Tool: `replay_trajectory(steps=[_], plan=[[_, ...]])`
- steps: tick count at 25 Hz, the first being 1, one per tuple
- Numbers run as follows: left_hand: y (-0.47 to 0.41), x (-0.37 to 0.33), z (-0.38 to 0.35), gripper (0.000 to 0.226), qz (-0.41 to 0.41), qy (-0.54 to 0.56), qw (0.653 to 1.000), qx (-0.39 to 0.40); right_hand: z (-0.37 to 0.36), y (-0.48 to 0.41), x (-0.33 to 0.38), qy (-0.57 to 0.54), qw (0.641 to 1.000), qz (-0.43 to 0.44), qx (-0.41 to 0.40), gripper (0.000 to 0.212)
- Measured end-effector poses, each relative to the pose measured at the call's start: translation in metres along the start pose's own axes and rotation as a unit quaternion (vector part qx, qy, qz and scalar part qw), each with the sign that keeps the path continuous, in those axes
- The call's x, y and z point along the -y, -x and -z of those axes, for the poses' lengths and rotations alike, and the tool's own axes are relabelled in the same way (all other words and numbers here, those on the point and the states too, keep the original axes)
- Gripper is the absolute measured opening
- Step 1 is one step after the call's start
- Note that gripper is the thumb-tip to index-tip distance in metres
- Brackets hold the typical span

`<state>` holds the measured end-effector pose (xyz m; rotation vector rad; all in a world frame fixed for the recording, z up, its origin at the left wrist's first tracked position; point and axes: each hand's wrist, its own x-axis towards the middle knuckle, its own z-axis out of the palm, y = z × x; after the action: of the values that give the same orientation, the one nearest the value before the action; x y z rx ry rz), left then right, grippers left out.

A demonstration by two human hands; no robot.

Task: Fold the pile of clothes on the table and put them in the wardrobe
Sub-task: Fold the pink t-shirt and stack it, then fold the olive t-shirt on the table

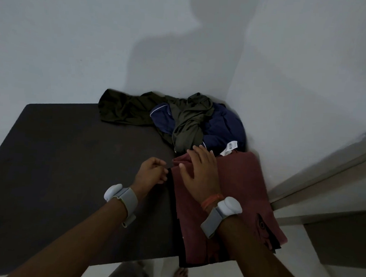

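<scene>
Faintly printed white tag (pixel 230 147), illegible

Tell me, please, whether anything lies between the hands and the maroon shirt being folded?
Nothing visible does. The right hand rests flat on the maroon shirt, and the left hand curls at its left edge. The pile of clothes lies farther back on the table.

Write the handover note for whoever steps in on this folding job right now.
Left hand: fingers curled at the maroon garment's left edge; grip unclear.
Right hand: flat on the maroon garment.
The garment lies partly folded along the table's right edge; the pile of olive and navy clothes sits unfolded in the far corner.
Done: first fold under way. Left: finish it, fold the pile, carry everything to the wardrobe.
</scene>
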<state>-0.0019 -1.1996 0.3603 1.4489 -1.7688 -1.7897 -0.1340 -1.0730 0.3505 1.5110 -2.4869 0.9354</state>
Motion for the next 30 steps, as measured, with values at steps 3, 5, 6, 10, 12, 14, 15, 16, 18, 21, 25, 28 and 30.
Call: replay_trajectory(steps=[3, 5, 6, 10, 12, 14, 15, 16, 18, 21, 25, 28, 30], plan=[[-0.014, -0.006, 0.015, 0.023, -0.003, 0.014, 1.000, -0.002, -0.020, -0.025, 0.009, -0.022, 1.000, -0.013, 0.003, 0.047], [-0.028, -0.008, 0.028, 0.023, -0.001, 0.014, 1.000, -0.003, -0.032, -0.042, 0.013, -0.035, 0.999, -0.037, -0.003, 0.048], [-0.036, -0.009, 0.036, 0.023, 0.001, 0.015, 1.000, -0.003, -0.037, -0.050, 0.014, -0.038, 0.998, -0.056, -0.002, 0.051], [-0.064, -0.015, 0.060, 0.022, 0.007, 0.022, 1.000, 0.000, -0.048, -0.084, 0.007, 0.026, 0.970, -0.222, 0.092, 0.095], [-0.077, -0.016, 0.070, 0.021, 0.012, 0.026, 1.000, 0.003, -0.052, -0.103, 0.003, 0.082, 0.936, -0.301, 0.162, 0.111], [-0.088, -0.015, 0.077, 0.020, 0.019, 0.030, 0.999, 0.011, -0.059, -0.116, -0.002, 0.099, 0.918, -0.330, 0.198, 0.098], [-0.093, -0.015, 0.080, 0.020, 0.025, 0.034, 0.999, 0.014, -0.062, -0.123, -0.007, 0.088, 0.919, -0.329, 0.200, 0.083], [-0.101, -0.014, 0.084, 0.020, 0.031, 0.035, 0.999, 0.016, -0.064, -0.129, -0.010, 0.067, 0.922, -0.327, 0.194, 0.066], [-0.112, -0.014, 0.087, 0.019, 0.043, 0.041, 0.998, 0.018, -0.060, -0.139, -0.018, -0.007, 0.920, -0.351, 0.173, 0.037], [-0.127, -0.016, 0.083, 0.008, 0.075, 0.052, 0.995, 0.043, -0.035, -0.175, -0.019, -0.300, 0.820, -0.485, 0.052, 0.024], [-0.135, -0.038, 0.054, 0.055, 0.155, 0.134, 0.966, 0.156, -0.007, -0.216, -0.020, -0.708, 0.621, -0.335, 0.026, 0.041], [-0.145, -0.059, 0.024, 0.059, 0.195, 0.205, 0.937, 0.203, -0.009, -0.219, -0.031, -0.736, 0.585, -0.336, 0.057, 0.051], [-0.154, -0.064, 0.006, 0.048, 0.208, 0.203, 0.941, 0.174, -0.012, -0.217, -0.042, -0.704, 0.591, -0.393, 0.031, 0.049]])
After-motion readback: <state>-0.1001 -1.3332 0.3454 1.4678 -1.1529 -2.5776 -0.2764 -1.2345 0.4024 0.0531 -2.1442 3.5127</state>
